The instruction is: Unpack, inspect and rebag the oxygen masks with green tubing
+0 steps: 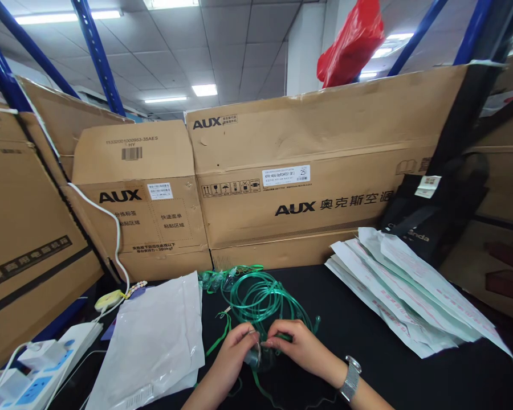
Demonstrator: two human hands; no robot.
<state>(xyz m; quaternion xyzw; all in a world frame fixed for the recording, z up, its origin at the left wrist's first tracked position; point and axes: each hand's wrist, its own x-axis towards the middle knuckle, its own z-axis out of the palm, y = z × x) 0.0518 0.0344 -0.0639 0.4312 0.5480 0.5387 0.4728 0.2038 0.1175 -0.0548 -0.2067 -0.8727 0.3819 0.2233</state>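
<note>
My left hand (239, 344) is closed on a clear plastic mask (252, 357) above the black table, thumb and forefinger at its rim. From the right, my right hand (297, 343) pinches the edge of the same mask; its fingertips hide the exact spot. Just beyond both hands lies a loose coil of green clear tubing (256, 302). A flat green strap (223, 336) runs beside my left hand, and another green length trails down below the mask. Behind the coil, more clear plastic parts (216, 281) lie with green bands.
White plastic bags (154, 336) lie at left, next to a power strip (51, 370) with plugs and a white cable. To the right is a stack of white printed pouches (406, 296). Cardboard panels (325, 136) wall the back; a black bag (427, 210) hangs at right.
</note>
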